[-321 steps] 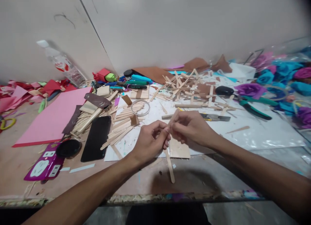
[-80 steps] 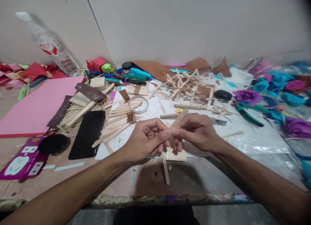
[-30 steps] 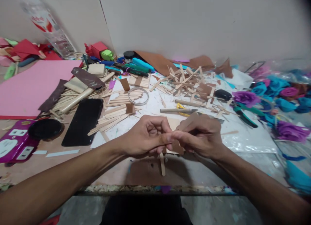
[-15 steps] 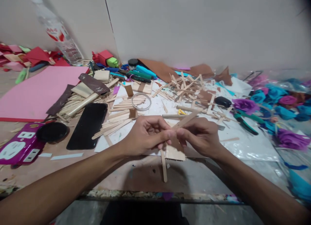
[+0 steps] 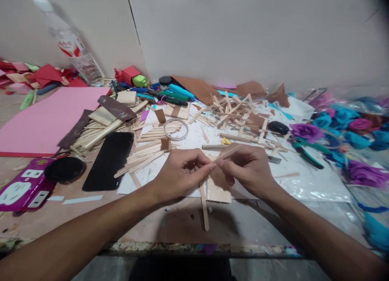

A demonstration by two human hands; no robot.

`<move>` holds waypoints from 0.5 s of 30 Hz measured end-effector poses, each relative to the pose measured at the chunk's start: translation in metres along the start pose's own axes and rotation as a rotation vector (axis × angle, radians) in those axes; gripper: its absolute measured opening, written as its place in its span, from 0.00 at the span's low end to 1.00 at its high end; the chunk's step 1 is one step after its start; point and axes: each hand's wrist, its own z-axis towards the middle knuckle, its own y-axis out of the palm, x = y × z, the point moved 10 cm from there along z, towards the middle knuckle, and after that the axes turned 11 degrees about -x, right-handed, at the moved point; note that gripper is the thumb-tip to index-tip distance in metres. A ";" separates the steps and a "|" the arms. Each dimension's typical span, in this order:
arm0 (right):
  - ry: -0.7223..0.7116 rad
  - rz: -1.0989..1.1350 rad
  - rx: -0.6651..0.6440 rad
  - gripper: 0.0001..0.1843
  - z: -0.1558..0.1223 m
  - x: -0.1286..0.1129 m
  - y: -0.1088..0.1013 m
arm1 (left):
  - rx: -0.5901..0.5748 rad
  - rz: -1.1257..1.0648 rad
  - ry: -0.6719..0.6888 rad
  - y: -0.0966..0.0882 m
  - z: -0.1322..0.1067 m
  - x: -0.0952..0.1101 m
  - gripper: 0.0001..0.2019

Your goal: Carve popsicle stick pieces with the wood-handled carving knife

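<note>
My left hand (image 5: 185,169) and my right hand (image 5: 247,165) meet over the front of the table, fingers pinched together. Between them is a wooden craft stick (image 5: 228,152), slanting up to the right, with its lower end at both thumbs. A second craft stick (image 5: 204,208) points down toward the table edge from under my left fingers; how it is held is hidden. Below my hands lies a pale flat wooden piece (image 5: 219,195), partly in shadow. A fan of craft sticks (image 5: 142,157) rests left of my left hand.
A black phone (image 5: 108,161) and a purple device (image 5: 27,184) lie left, near pink paper (image 5: 51,119). A tape ring (image 5: 175,129) and jumbled sticks (image 5: 231,111) are behind my hands. Green-handled pliers (image 5: 306,154) and paper flowers (image 5: 306,131) are right. A bottle (image 5: 75,50) stands at the wall.
The slanting stick between my hands has tipped lower, and my right hand has turned and shifted slightly left. My left hand stays nearly in place; the view has moved slightly.
</note>
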 end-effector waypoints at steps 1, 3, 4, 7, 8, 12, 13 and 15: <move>0.019 -0.003 0.017 0.03 0.000 0.001 0.000 | -0.008 0.060 0.022 0.001 -0.001 0.003 0.10; 0.050 -0.001 0.052 0.04 -0.001 0.003 0.000 | -0.025 0.149 0.064 0.004 -0.002 0.007 0.11; 0.058 0.005 0.071 0.05 -0.002 0.004 0.001 | -0.032 0.178 0.088 0.006 -0.003 0.010 0.11; 0.056 0.031 0.123 0.07 -0.007 0.007 0.001 | -0.034 0.232 0.155 0.010 -0.006 0.017 0.10; 0.055 0.033 0.135 0.07 -0.009 0.008 0.002 | -0.030 0.247 0.167 0.011 -0.006 0.018 0.09; 0.061 0.055 0.171 0.07 -0.014 0.013 0.003 | -0.010 0.293 0.150 0.014 -0.008 0.018 0.09; 0.065 0.072 0.180 0.06 -0.015 0.014 0.003 | -0.007 0.298 0.142 0.015 -0.009 0.017 0.09; 0.070 0.106 0.189 0.06 -0.015 0.016 0.003 | 0.002 0.304 0.134 0.016 -0.010 0.016 0.09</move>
